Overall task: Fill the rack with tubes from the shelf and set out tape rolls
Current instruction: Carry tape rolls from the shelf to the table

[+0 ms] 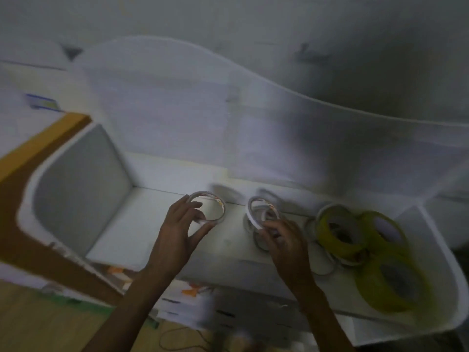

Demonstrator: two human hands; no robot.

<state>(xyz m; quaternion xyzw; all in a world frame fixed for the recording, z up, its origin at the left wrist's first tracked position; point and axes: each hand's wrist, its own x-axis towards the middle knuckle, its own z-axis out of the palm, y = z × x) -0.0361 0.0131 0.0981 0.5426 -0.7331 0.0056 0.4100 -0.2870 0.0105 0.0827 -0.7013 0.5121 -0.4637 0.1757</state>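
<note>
My left hand (181, 228) grips a thin white tape roll (208, 207) by its rim, lifted a little above the white shelf (142, 224). My right hand (283, 243) pinches a second thin white tape roll (261, 209), tilted up over a few more thin white rings (258, 240) lying on the shelf. To the right lie yellow tape rolls: one (338, 233) leaning, one (383, 231) behind it, and a large one (392, 282) nearer me. No tubes or rack can be made out; the picture is dim and blurred.
The shelf compartment has a grey side wall (78, 191) on the left and a white curved wall (436, 250) on the right. An orange-brown board (33, 153) runs along the left. Blurred boxes and papers (193, 298) sit on a lower level beneath my arms.
</note>
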